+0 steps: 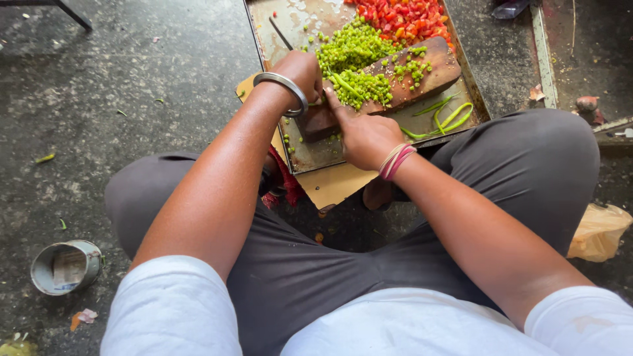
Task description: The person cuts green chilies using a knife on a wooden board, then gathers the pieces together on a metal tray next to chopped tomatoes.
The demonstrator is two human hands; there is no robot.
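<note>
A battered metal tray (316, 155) lies on the floor in front of my crossed legs. On it rests a brown wooden chopping board (432, 76) strewn with chopped green pods (353, 49), and a heap of diced red vegetable (405, 18) sits behind. My left hand (300, 71), with a metal bangle on the wrist, is closed in a fist at the board's near left end; a thin dark knife blade (280, 33) sticks out beyond it. My right hand (366, 135), with red threads on the wrist, pins a bunch of long green pods (344, 86) to the board.
Several whole green pods (448, 117) lie on the tray to the right of the board. A sheet of cardboard (336, 186) lies under the tray. An open tin can (66, 266) is on the dark concrete floor at the left, and a yellow plastic bag (599, 231) by my right knee.
</note>
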